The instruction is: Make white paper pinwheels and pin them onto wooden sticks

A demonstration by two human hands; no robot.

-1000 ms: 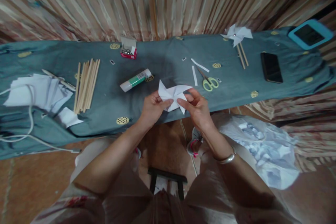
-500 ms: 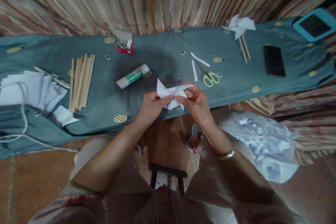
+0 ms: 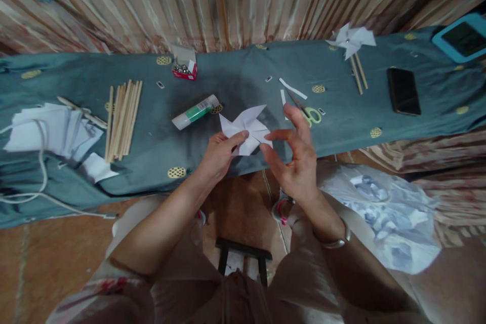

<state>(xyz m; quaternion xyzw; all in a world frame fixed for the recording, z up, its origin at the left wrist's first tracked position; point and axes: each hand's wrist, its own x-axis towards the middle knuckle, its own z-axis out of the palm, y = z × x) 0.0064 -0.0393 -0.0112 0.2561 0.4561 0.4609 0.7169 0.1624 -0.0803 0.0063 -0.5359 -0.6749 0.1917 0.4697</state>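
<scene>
A white paper pinwheel with folded blades is held just above the near edge of the cloth-covered table. My left hand grips its left side, the thumb lying on the paper close to the centre. At the right-hand blade, my right hand has its thumb and index finger on the paper in a loose pinch, while the other fingers are raised and spread. Behind the pinwheel lies a glue stick with a green label. Green-handled scissors are partly hidden behind my right fingers.
Wooden sticks and white paper sheets lie left. A red box of metal pins stands at the back. Paper strips, another pinwheel and a phone lie right. A plastic bag sits below the table.
My right hand has loosened its closer grip and shifted right, its fingers spreading. The pinwheel's blades now lie flatter and more open. My left hand still holds the paper.
</scene>
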